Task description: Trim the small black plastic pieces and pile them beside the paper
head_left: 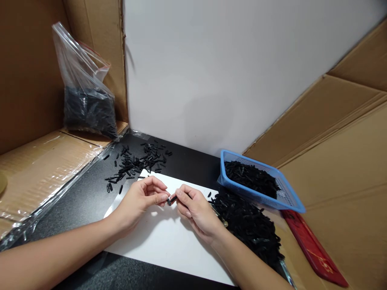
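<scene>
Both hands meet above a white board (181,241). My left hand (143,201) pinches a small black oblong piece (169,201) between thumb and fingertips. My right hand (195,209) is closed on a narrow black strip-like piece (173,198), its end touching or very near the piece in the left hand. Part of it is hidden by the fingers. A shiny metal tool (223,220) shows just beyond the right hand; I cannot tell whether the hand holds it. Beside the right wrist lies a large heap of black oblong pieces (250,233).
Loose black pieces (136,163) lie scattered at the back left. A blue basket (293,201) holds more of them, near a red flat object (314,249). A clear zip bag (87,104) of black contents stands on cardboard (45,169). A white wall (211,72) closes the back.
</scene>
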Motion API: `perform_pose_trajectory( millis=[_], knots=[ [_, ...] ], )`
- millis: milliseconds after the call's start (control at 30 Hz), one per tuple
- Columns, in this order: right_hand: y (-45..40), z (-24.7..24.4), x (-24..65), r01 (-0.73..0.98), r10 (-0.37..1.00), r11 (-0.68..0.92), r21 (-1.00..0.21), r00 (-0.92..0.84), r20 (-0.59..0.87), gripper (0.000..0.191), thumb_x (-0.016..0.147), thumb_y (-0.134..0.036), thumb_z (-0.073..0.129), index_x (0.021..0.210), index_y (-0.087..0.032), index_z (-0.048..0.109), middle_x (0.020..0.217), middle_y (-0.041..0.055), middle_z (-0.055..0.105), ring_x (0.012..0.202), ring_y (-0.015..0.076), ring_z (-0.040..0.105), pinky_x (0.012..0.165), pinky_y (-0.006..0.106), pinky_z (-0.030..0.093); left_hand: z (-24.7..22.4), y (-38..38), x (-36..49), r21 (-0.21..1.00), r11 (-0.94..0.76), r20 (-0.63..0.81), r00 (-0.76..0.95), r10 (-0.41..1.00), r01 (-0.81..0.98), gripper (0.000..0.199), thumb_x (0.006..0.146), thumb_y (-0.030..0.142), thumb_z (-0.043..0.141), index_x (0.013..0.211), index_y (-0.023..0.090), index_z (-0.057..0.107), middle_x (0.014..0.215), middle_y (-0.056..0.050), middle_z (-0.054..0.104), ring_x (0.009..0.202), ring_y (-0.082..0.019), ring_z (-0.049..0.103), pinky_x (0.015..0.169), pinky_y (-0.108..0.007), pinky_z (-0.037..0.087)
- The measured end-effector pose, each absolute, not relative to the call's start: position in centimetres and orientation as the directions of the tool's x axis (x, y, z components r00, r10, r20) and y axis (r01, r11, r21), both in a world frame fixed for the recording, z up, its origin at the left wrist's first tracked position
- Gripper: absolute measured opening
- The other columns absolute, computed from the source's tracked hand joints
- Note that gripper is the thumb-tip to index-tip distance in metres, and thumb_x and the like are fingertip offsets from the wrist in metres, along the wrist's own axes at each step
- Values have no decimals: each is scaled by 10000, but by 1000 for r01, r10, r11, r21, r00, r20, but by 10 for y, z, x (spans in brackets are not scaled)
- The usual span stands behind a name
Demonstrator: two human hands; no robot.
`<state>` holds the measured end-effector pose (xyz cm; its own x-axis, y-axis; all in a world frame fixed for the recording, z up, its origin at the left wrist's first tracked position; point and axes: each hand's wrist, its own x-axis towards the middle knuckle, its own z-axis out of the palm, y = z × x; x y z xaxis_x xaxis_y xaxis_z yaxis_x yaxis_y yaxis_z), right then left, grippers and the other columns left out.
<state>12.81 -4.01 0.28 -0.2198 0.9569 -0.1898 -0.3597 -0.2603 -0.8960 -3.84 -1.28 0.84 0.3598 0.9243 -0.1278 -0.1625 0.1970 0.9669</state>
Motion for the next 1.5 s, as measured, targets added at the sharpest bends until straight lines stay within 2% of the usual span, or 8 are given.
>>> perform_pose_trajectory(
  millis=[333, 600, 667, 767, 800, 900, 1167, 1500],
  knots=[
    [-41, 2, 126, -291, 929, -327, -899, -275, -249, 287, 739, -398, 706, 868, -158, 616, 580, -56, 507, 388, 29, 201, 401, 210, 84, 4, -16, -39, 987, 128, -85, 356, 931, -97, 190, 649, 243, 777, 698, 166, 610, 632, 37, 632, 578, -97, 547, 567, -217, 421],
    [-45, 3, 123, -175, 853, -385, -906, -441, -278, 398, 759, -531, 669, 711, -186, 476, 541, -81, 419, 396, 36, 177, 406, 215, 106, 7, -16, -44, 968, -173, 88, 398, 913, 183, 158, 759, 335, 680, 807, 191, 638, 768, -8, 670, 706, -159, 590, 655, -276, 459],
    [-42, 11, 129, -44, 889, -275, -960, -391, -237, 380, 802, -549, 598, 735, -188, 499, 547, -77, 398, 409, 56, 210, 411, 215, 144, 12, -7, -50, 842, -382, 194, 446, 874, 381, 251, 841, 348, 592, 1054, 218, 623, 1074, -64, 674, 968, -212, 592, 830, -346, 466],
    [-28, 30, 159, 319, 988, 81, -944, -149, 34, 331, 858, -507, 505, 764, -192, 552, 570, -48, 423, 475, 109, 357, 459, 231, 272, 15, 15, -63, 378, -496, 284, 412, 866, 782, 484, 833, 387, 611, 1276, 216, 515, 1441, -145, 434, 1333, -346, 313, 1021, -518, 324],
    [-21, 36, 174, 486, 985, 170, -857, -49, 168, 312, 876, -479, 473, 783, -196, 567, 597, -28, 473, 522, 132, 422, 501, 245, 320, 15, 23, -68, 229, -447, 254, 390, 885, 865, 515, 834, 400, 609, 1297, 205, 498, 1466, -167, 391, 1349, -383, 276, 1012, -553, 313],
    [3, 49, 230, 835, 884, 65, -546, 205, 420, 260, 885, -399, 432, 786, -204, 572, 618, 14, 553, 605, 197, 520, 609, 303, 381, 13, 45, -81, 167, -423, 222, 384, 896, 891, 418, 851, 362, 589, 1204, 142, 559, 1263, -220, 548, 1219, -416, 421, 943, -574, 346],
    [16, 27, 309, 915, 844, -98, -391, 284, 455, 192, 824, -246, 465, 695, -185, 593, 763, 130, 622, 791, 284, 556, 757, 402, 403, 21, 77, -95, 256, -509, 170, 479, 861, 822, 135, 876, 346, 531, 824, 222, 551, 813, -69, 633, 836, -247, 592, 734, -292, 418],
    [-13, 31, 249, 947, 833, 2, -322, 176, 524, 387, 920, -302, 383, 1139, -106, 635, 1228, 208, 597, 1147, 334, 496, 951, 517, 342, 38, 91, -103, 533, -369, 242, 280, 929, 761, 257, 810, 328, 608, 605, 229, 488, 581, -17, 563, 687, -230, 583, 575, -251, 270]
  ],
)
